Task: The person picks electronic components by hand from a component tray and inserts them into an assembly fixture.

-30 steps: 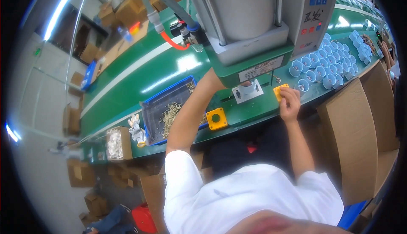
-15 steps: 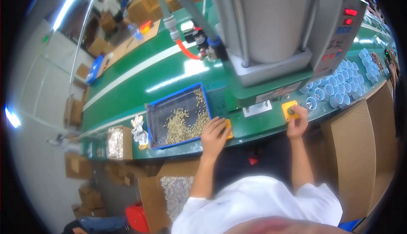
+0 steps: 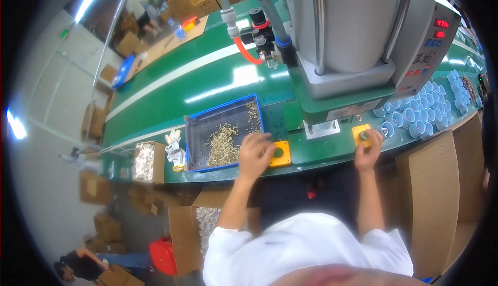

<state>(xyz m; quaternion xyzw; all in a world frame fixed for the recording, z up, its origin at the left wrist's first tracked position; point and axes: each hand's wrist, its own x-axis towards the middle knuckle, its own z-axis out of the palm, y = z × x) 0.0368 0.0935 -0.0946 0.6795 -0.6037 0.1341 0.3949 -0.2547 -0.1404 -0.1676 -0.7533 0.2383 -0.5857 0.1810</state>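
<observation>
My left hand (image 3: 254, 155) is open and seems to hold nothing, its fingers loosely bent and slightly blurred. It hovers between the parts tray and the left yellow button box (image 3: 285, 160), whose green button shows beside the thumb. My right hand (image 3: 368, 154) is curled at the right yellow button box (image 3: 358, 130), with fingers around its dark green push button (image 3: 362, 136). Between the boxes, a bench press (image 3: 345, 102) stands over a silver metal plate (image 3: 332, 129). The blue-rimmed tray (image 3: 199, 130) holds many small brass-coloured parts (image 3: 223, 146).
Many light blue cups (image 3: 417, 112) stand right of the press. Left of the tray lie gloves (image 3: 175, 154) and a carton of pale pieces (image 3: 160, 164). Open cardboard boxes (image 3: 430, 192) flank me. Another person (image 3: 85, 265) bends at the lower left.
My left hand has lifted off its button box and shifted left toward the tray. My right hand stays at its button. A metallic press part now shows down at the plate.
</observation>
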